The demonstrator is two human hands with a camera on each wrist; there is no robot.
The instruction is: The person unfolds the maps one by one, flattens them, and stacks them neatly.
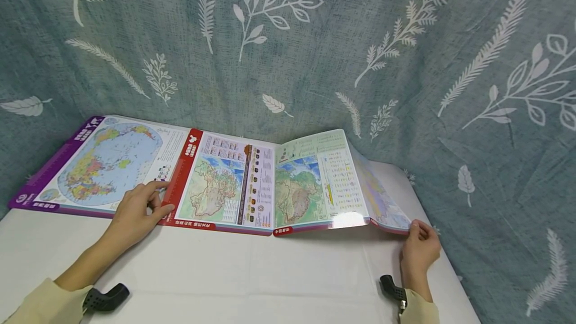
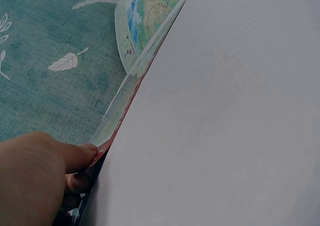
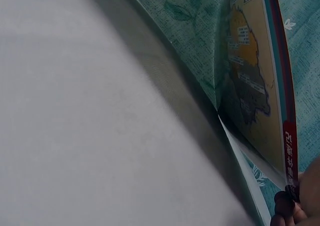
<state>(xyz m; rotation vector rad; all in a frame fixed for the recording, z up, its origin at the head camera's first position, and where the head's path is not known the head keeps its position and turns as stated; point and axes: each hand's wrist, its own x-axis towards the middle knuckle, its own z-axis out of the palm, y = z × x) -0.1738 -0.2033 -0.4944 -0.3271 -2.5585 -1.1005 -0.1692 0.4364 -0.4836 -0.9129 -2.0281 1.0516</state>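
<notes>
A fold-out map of China (image 1: 216, 194) with a red left border extends across the white table in several panels. Its right-hand panels (image 1: 315, 184) rise off the table at the fold, and the last one slopes down to the right. My left hand (image 1: 135, 209) pinches the red border at its lower left, thumb on top, as the left wrist view shows. At the far right end my right hand (image 1: 421, 246) pinches the lower corner of the last panel. In the right wrist view, the raised panel's other face (image 3: 250, 81) carries a yellow and orange map.
Left of the fold-out lies a world map (image 1: 112, 164) with a purple border, partly beside my left hand. A blue-green cloth (image 1: 297, 79) with white leaf prints hangs behind the white table (image 1: 252, 279). Black wrist devices (image 1: 105, 298) sit at both sleeves.
</notes>
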